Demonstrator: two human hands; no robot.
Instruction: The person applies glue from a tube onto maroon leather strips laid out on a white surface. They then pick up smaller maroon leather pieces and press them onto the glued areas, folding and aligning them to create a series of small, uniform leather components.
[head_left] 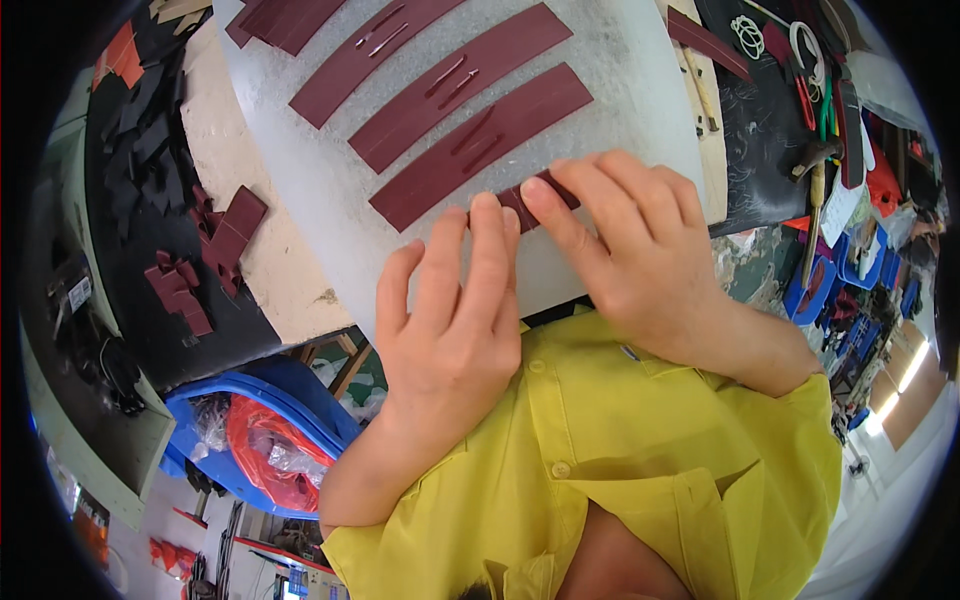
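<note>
At the near edge of the pale board (300,220), a maroon strip (515,205), leather-like, shows between my fingers; they cover most of it. My left hand (450,310) presses its fingertips on the strip's left end. The right hand (645,250) pinches the other end between thumb and fingers. Just beyond lies a curved maroon strip (540,105) with a pair of slots near its middle. Farther up the board are another curved strip (510,45) with two slots and a third (335,85), glossy along the slots.
Small maroon pieces (235,235) and black scraps (145,130) lie left of the board. A blue bin (345,425) with plastic bags stands below at left. To the right are a hammer (817,155), red-handled and green-handled tools (825,115), and white cord (747,37).
</note>
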